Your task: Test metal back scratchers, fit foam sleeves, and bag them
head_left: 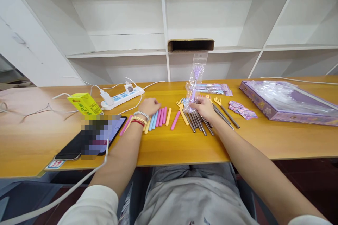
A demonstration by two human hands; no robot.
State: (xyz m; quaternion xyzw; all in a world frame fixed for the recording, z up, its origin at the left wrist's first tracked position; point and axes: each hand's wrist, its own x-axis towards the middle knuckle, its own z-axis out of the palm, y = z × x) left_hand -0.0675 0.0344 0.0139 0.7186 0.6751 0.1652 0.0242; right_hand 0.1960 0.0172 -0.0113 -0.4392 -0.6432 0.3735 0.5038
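Note:
A clear plastic bag (199, 59) with a purple hand-shaped back scratcher (195, 79) inside stands upright in my right hand (202, 107), its fingers pinched on the bag's lower end. Below that hand lie metal rods (202, 126) with yellow and blue hand-shaped heads. My left hand (150, 106) is over the left part of a row of pink, blue and yellow tubes (161, 116); its fingers are curled together, and what they hold, if anything, is hidden.
Packed bags (213, 89) lie behind the rods, with small pink cards (242, 109) and a purple box (280, 112) at right. On the left are a power strip (123, 97), a yellow carton (86, 104), phones (76, 144) and cables. A cardboard box (191, 45) sits behind.

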